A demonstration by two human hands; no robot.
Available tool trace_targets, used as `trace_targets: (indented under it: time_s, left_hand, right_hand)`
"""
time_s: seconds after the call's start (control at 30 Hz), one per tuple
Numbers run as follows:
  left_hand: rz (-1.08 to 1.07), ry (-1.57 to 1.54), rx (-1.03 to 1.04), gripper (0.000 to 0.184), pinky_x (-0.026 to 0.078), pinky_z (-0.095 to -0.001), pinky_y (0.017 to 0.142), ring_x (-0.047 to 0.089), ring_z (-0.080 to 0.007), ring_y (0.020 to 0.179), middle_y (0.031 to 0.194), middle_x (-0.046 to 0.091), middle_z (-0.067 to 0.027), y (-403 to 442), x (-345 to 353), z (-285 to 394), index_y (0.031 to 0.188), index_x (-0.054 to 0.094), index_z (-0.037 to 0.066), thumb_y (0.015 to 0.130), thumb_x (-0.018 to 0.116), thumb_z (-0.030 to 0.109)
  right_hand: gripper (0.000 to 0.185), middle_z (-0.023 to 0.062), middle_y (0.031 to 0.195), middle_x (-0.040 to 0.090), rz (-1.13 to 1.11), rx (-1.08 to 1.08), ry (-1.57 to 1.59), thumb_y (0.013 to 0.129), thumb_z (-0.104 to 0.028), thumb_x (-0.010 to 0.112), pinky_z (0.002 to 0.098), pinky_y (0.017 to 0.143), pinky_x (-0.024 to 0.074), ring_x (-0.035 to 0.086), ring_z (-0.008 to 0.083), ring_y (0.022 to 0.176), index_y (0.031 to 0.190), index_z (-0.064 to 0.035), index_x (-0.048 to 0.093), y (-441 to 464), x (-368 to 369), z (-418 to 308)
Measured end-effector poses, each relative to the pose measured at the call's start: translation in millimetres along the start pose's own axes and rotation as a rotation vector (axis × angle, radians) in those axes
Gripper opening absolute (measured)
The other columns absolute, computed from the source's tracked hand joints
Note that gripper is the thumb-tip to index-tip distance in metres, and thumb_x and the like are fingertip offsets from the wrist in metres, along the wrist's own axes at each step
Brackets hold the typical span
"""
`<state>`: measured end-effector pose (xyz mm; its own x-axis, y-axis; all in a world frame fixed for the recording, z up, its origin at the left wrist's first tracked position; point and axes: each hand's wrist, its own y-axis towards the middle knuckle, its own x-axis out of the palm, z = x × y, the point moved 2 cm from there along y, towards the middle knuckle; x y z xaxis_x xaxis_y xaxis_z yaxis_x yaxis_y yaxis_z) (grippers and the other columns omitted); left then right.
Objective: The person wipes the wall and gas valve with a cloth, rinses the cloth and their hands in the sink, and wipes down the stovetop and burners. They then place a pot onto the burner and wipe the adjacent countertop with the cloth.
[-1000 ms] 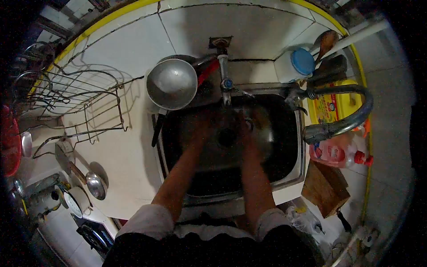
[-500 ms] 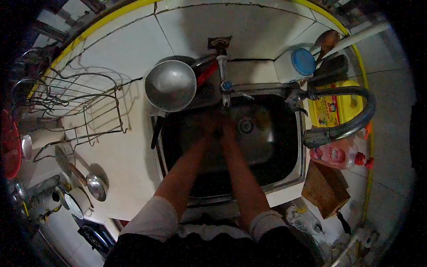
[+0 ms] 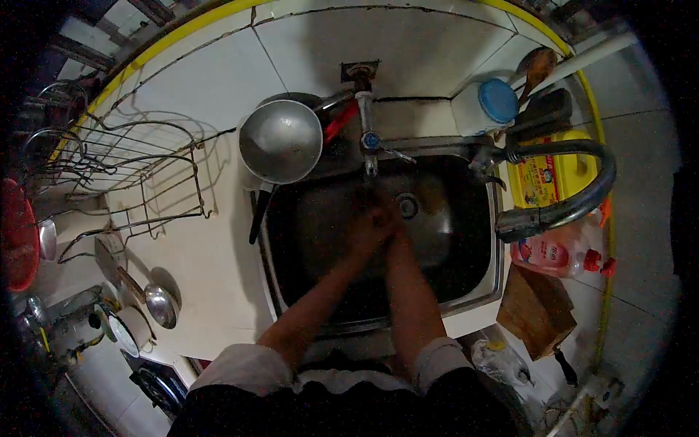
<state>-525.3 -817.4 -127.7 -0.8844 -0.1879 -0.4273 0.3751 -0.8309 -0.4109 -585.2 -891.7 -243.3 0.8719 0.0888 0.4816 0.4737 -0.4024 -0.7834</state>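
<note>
Both of my hands are down inside the dark sink, below the metal wall tap. My left hand and my right hand are together and seem to touch. Their fingers are dim and blurred, so I cannot make out whether anything is between them. The round drain shows just right of the hands. A metal pan with a black handle rests at the sink's back left corner.
A wire rack and a ladle are on the left counter. To the right are a curved faucet, a yellow container, a pink bottle, a wooden block and a blue-lidded jar.
My hands were apart a second ago, with the right one near the drain. They have since come together, and are now a little further right than half a second ago.
</note>
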Motion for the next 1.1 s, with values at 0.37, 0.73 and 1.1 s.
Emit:
trace_targets:
  time_s: [0.37, 0.73, 1.1]
  left_hand:
    - [0.09, 0.357, -0.001, 0.028, 0.048, -0.0416, 0.079, 0.058, -0.0287, 0.096, 0.109, 0.06, -0.012, 96, -15, -67, 0.1, 0.062, 0.01, 0.08, 0.056, 0.029]
    - [0.291, 0.103, 0.244, 0.036, 0.047, -0.0413, 0.085, 0.056, -0.0321, 0.103, 0.117, 0.057, -0.014, 20, 20, -28, 0.115, 0.057, 0.012, 0.084, 0.053, 0.03]
    - [0.099, 0.253, -0.092, 0.036, 0.048, -0.0411, 0.082, 0.058, -0.0325, 0.099, 0.111, 0.058, -0.0163, 98, -10, -56, 0.113, 0.057, 0.012, 0.083, 0.056, 0.03]
  right_hand:
    - [0.039, 0.0126, 0.119, 0.054, 0.154, -0.544, -0.948, 0.09, -0.019, 0.048, 0.0363, 0.092, 0.0409, 0.051, 0.0272, 0.107, 0.126, -0.0032, 0.047, -95, 85, -39]
    - [0.045, 0.014, 0.121, 0.053, 0.061, -0.219, -0.081, 0.087, -0.024, 0.054, 0.037, 0.095, 0.0393, 0.049, 0.028, 0.11, 0.126, -0.0038, 0.046, -12, 21, -4]
    - [0.053, 0.0151, 0.121, 0.052, 0.247, -0.509, -0.458, 0.082, -0.032, 0.062, 0.0375, 0.096, 0.0384, 0.049, 0.0284, 0.11, 0.125, -0.0047, 0.047, -9, 35, 7]
